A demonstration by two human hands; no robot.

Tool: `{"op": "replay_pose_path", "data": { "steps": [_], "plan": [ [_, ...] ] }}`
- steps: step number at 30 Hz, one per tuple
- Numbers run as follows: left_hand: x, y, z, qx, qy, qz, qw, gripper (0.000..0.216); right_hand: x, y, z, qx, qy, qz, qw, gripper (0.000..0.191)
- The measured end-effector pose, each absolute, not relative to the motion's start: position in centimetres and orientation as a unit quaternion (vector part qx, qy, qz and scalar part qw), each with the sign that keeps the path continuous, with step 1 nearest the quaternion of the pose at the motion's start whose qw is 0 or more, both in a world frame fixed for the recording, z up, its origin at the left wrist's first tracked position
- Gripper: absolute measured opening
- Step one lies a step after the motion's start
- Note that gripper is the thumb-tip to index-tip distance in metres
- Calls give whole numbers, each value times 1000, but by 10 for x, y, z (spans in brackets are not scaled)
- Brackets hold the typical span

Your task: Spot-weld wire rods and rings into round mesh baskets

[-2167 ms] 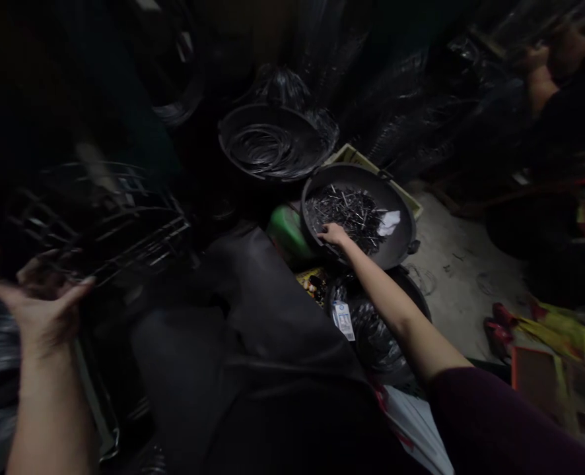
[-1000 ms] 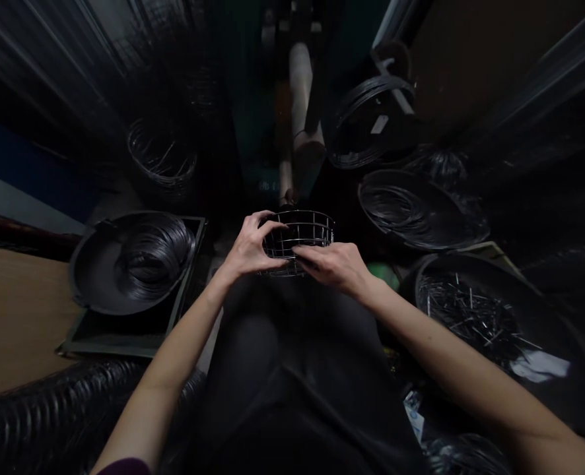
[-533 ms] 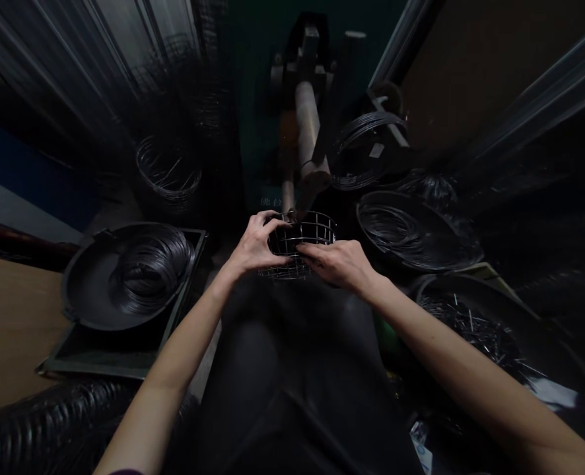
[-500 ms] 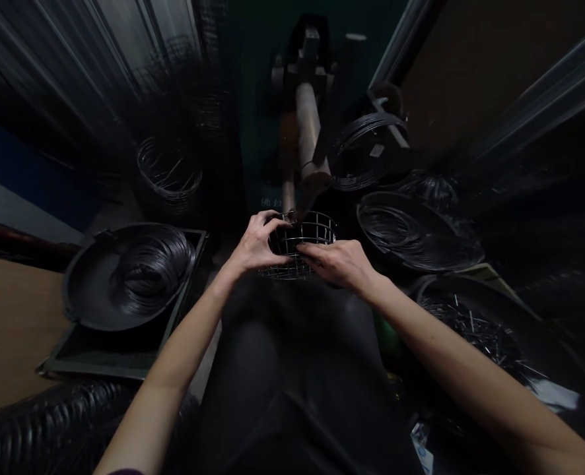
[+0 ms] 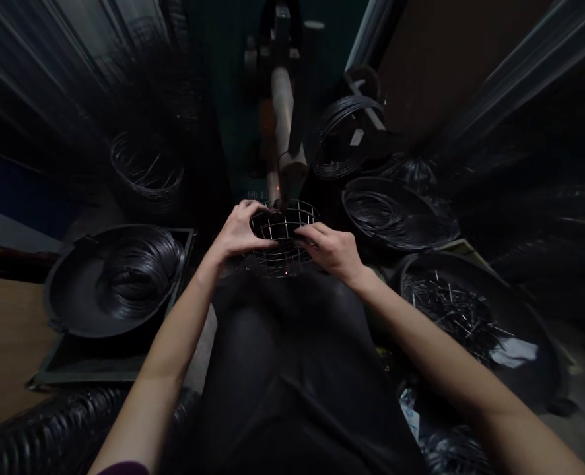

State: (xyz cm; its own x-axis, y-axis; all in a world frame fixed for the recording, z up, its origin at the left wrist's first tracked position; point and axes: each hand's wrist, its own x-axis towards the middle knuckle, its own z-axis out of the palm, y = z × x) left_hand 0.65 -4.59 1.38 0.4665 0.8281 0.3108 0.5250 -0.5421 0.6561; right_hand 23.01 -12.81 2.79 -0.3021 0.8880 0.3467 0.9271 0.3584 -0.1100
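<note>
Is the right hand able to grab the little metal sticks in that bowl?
Probably yes, after letting go: the right hand seems to hold the wire frame, but the sticks lie in an open bowl by its forearm, with nothing seen in the way.

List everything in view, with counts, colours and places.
Wire basket: one, dark metallic, centre
Machine arm: one, greyish, top centre
Left pan: one, dark grey, left
Rear pan: one, dark grey, right
Front pan: one, dark grey, nearer right
Coils: at least four, grey, in left and rear pans and background
Rods: many, dark grey, front pan
Sheet: one, white, front pan
Crate: one, dark green, under left pan
Board: one, brown, far left
Ridged bundle: at least one, black, lower left
Label: one, white-blue, lower right
Cloth: one, black, lower centre
Left hand: one, bare, on wire basket's left side
Right hand: one, bare, on wire basket's right side
</note>
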Motion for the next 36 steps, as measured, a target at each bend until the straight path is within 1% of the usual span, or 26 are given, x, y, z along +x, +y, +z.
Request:
{"op": "replay_pose_path", "data": {
  "steps": [3,8,15,21,23,26,28,30,33,35,36],
  "plan": [
    [9,-38,15,817,419,313,243,64,233,-122,23,-603,-770,-53,201,22],
    [9,-23,16,816,426,308,242,65,230,-105,26,-611,-760,-14,222,18],
    [10,-9,15,814,420,316,247,66,230,-94,28,-632,-742,18,223,20],
    [13,15,19,811,423,310,259,67,226,-70,30,-638,-718,41,276,16],
    [7,16,13,804,406,331,282,74,233,-83,33,-639,-702,47,311,20],
    [-10,10,-12,773,375,377,346,107,255,-130,36,-645,-674,98,347,40],
    [-21,4,-37,749,361,382,404,124,272,-169,31,-658,-664,139,327,50],
    [-27,-1,-62,712,368,386,457,131,289,-204,15,-675,-663,189,265,51],
    [-28,-8,-87,647,398,430,487,131,310,-241,-26,-666,-671,278,166,43],
    [-28,-14,-91,627,404,467,475,127,322,-255,-53,-649,-679,310,144,38],
    [-29,-19,-89,627,398,481,465,123,326,-260,-62,-645,-679,316,150,37]
  ]
}}
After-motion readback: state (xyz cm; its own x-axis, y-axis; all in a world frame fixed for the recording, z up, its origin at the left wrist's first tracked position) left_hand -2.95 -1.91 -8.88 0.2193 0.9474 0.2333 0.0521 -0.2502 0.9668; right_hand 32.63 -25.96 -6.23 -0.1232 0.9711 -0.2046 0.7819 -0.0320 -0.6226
